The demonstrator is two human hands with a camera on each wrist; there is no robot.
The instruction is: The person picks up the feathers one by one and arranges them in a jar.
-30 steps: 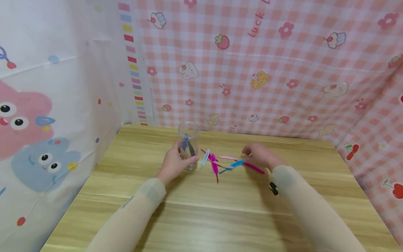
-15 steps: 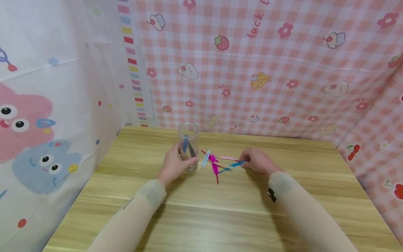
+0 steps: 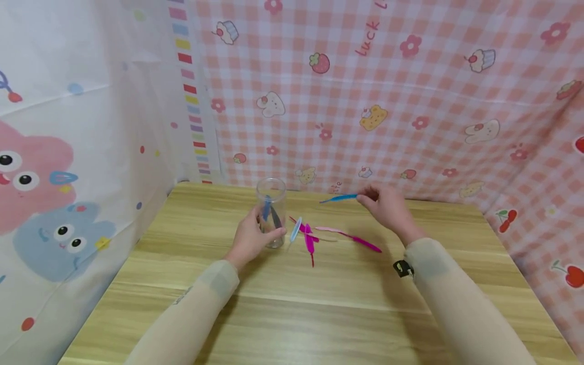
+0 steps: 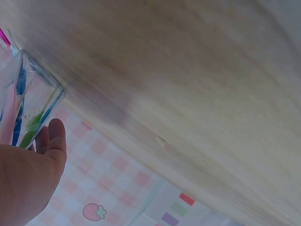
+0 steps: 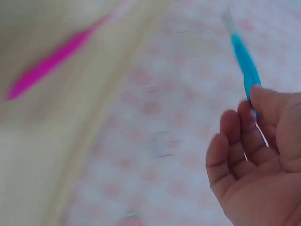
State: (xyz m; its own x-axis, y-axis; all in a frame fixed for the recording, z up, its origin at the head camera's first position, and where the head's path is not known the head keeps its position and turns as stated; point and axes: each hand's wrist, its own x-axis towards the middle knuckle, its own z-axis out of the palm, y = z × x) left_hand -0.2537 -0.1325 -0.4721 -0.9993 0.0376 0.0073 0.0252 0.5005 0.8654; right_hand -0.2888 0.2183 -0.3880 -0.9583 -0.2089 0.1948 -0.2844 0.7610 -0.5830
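My left hand [image 3: 251,235] grips a tall clear jar [image 3: 280,208], thumb on its near side and fingers round the far side. Blue, dark grey and green slim tools stand inside it, the green one [image 4: 32,123] showing best in the left wrist view. Above the back of the table, my right hand [image 3: 388,209] pinches a slim blue tool [image 3: 341,197] with a narrow tip, between thumb and forefinger. Its tip points left, toward the jar. On the table between the hands lie a pale blue tool [image 3: 296,229], a crossed magenta tool [image 3: 309,241] and another magenta one [image 3: 366,244].
A thin tan stick [image 3: 325,239] and a pale pink piece [image 3: 326,229] lie in the same cluster. The wooden table [image 3: 292,314] meets a pink checked cloth [image 3: 347,152] at its back edge. A white printed cloth [image 3: 114,126] hangs at the left.
My right hand has taken hold of the blue tool from the pile and lifted it up and toward the back. The left hand and jar have stayed in place.
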